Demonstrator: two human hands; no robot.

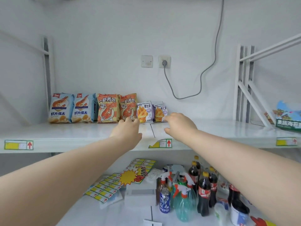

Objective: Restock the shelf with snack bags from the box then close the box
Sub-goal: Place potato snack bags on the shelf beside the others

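Note:
Six snack bags stand upright in a row at the back of the white upper shelf (81, 132): two blue shrimp-chip bags (61, 108), two orange shrimp bags (108, 108) and two small purple-and-white fries bags (145, 112). My left hand (128, 129) reaches in with loose fingers, its fingertips touching the bottom of the right orange bag (127, 106), next to the left fries bag. My right hand (179, 123) is stretched toward the right fries bag (160, 112), fingertips at its right edge and nothing held. The box is out of view.
A green-and-blue carton (288, 118) sits at the shelf's right end. A grey cable (210, 62) hangs from a wall socket (164, 61). The lower shelf holds cola bottles (203, 191), a Pepsi can (164, 200), spray bottles (184, 203) and price-tag sheets (104, 188).

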